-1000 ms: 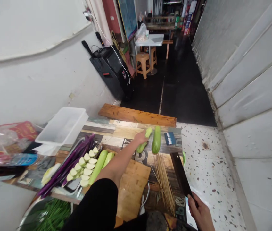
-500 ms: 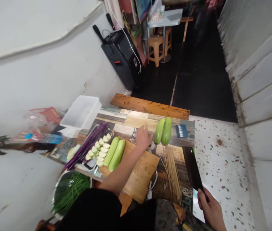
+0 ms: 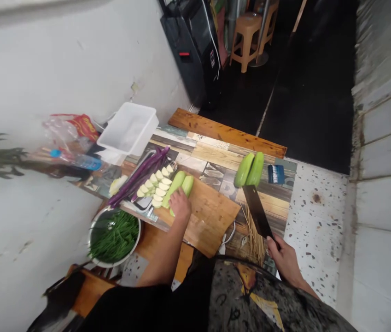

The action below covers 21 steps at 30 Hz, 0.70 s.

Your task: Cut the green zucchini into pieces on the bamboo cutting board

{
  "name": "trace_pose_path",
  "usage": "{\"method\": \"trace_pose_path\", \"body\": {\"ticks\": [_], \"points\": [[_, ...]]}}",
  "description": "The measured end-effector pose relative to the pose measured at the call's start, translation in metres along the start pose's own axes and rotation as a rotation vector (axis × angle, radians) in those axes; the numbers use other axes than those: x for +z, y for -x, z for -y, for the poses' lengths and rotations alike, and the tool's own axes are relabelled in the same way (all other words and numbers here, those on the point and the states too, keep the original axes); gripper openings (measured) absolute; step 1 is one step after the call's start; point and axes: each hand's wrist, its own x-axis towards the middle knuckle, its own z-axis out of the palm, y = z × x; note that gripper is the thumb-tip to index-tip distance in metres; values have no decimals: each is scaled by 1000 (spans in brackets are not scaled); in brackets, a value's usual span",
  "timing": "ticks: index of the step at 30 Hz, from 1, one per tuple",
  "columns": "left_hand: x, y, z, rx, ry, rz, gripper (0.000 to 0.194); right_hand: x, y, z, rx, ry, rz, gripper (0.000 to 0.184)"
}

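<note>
My left hand (image 3: 180, 204) rests closed on the near end of two green squash halves (image 3: 180, 183) lying at the left edge of a wooden cutting board (image 3: 209, 216). My right hand (image 3: 283, 257) grips the handle of a dark cleaver (image 3: 257, 211), whose blade is held over the right side of the table above a bundle of bamboo skewers (image 3: 252, 228). Two more green squash halves (image 3: 249, 169) lie side by side at the far right of the table. Pale cut squash pieces (image 3: 155, 186) sit in rows left of the board.
Long purple eggplants (image 3: 140, 175) lie beside the cut pieces. A white plastic tub (image 3: 128, 128) stands at the back left. A metal bowl of green chives (image 3: 114, 236) sits at the near left. A black speaker (image 3: 195, 46) and orange stools (image 3: 247, 39) stand beyond the table.
My left hand let go of the squash halves at the far right, drew back and settled on the squash at the board. The cleaver moved left over the skewers. The view tilted down.
</note>
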Motion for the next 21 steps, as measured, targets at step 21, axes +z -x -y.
{"method": "trace_pose_path", "body": {"ticks": [21], "points": [[56, 76, 8, 891, 297, 75, 55, 15, -36, 47, -357, 327, 248, 59]]}}
